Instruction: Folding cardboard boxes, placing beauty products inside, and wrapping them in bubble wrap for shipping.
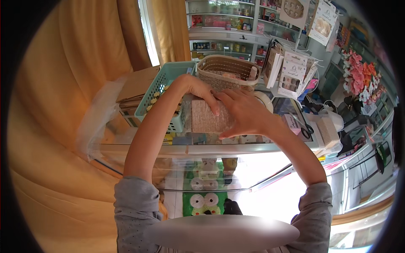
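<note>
On the glass counter lies a box covered in bubble wrap [207,118]. My left hand [202,91] reaches over its far edge, with fingers bent down onto the wrap. My right hand [245,110] spreads across the box's right side, its thumb near the front right corner and its fingertips meeting my left hand at the far edge. Clear wrap sticks out at the box's left side, next to a green plastic basket [148,101] with small gold-coloured items in it. Behind my hands stands a woven beige basket [227,68] holding small items. The undersides of both hands are hidden.
A roll of tape [265,100] lies right of the box. Scissors [306,129] rest at the counter's right end. Flattened cardboard [137,83] and clear plastic wrap [101,117] are at the left. A rack of press-on nail packs [291,74] stands at the back right.
</note>
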{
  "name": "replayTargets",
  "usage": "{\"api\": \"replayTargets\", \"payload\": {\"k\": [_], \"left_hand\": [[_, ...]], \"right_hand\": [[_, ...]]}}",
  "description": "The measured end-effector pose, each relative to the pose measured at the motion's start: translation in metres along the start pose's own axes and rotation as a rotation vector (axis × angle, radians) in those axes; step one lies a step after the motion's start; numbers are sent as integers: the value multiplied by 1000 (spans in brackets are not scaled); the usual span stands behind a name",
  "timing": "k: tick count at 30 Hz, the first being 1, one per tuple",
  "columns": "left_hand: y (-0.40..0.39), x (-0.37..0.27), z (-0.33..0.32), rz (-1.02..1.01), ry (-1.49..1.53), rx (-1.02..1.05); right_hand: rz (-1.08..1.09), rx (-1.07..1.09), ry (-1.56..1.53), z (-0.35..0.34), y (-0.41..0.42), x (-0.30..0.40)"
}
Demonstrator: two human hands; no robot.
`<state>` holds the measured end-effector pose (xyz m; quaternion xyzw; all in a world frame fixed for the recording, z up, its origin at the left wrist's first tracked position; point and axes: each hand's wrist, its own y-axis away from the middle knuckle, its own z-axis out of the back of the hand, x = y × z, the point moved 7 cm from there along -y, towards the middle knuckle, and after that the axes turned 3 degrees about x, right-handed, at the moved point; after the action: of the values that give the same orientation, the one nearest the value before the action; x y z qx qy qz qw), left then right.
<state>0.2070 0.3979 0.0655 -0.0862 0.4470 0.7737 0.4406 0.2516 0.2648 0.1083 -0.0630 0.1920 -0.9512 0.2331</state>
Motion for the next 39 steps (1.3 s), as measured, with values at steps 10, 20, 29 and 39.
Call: {"api": "replayTargets", "payload": {"k": [10, 20, 29, 39], "left_hand": [[-3, -1, 0, -142, 215, 19], [4, 6, -4, -203, 419, -137], [15, -12, -28, -112, 148, -150], [-6, -9, -7, -220, 245, -233]], "right_hand": [[-64, 78, 48, -14, -6, -6], [-47, 100, 58, -4, 10, 6], [-89, 239, 22, 2, 13, 15], [-174, 442, -286, -13, 0, -21]]}}
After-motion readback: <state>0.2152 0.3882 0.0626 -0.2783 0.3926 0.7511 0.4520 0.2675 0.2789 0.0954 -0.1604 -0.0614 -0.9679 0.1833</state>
